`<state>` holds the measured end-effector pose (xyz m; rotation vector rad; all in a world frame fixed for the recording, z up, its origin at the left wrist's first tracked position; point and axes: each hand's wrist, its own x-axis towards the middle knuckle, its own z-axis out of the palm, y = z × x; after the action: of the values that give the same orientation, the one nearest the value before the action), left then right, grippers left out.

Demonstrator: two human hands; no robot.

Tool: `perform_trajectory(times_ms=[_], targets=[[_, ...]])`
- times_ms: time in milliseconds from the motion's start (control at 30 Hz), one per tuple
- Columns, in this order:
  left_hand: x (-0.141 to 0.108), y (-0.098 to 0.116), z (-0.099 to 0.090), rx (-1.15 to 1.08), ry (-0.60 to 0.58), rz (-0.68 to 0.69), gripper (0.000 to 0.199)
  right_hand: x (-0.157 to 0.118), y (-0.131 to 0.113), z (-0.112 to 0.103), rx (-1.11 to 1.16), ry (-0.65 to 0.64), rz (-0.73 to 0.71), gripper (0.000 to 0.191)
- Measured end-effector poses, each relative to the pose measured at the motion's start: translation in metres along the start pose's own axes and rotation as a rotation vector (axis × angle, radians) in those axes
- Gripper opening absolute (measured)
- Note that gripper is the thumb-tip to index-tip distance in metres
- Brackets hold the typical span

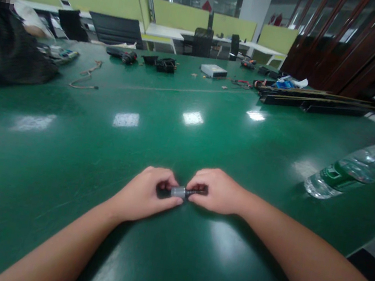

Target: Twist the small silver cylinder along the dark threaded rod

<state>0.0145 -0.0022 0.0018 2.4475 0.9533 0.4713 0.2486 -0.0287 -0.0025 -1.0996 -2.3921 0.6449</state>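
Just above the green table point(179, 144), both hands meet on a small cylindrical tool point(178, 191) with a grey metal barrel. Its left end is black and partly hidden by my left hand point(145, 193), which is closed around it with the thumb along the barrel's lower side. To the right of the barrel, a dark, thin, ridged shaft point(198, 192), like a drill bit, lies in the fingers of my right hand point(218, 192). The right thumb and index finger pinch it close to the barrel. The tool lies roughly level; its exact kind is hard to make out.
A clear water bottle point(357, 165) stands on the right. Along the far side are black rails point(317, 103), a white box point(213, 70), power tools point(121, 55) and a cord point(86, 75). At far left, a person in dark clothing point(4, 45) is by the table.
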Motion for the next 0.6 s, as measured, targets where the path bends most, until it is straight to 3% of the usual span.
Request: perform_trajectory(times_ms=[600], targets=[[0.0000,0.0021,-0.0010,0.015,0.003,0.010,0.024,0.0005,-0.0005,-0.0029,-0.031,-0.017,-0.012,0.013]])
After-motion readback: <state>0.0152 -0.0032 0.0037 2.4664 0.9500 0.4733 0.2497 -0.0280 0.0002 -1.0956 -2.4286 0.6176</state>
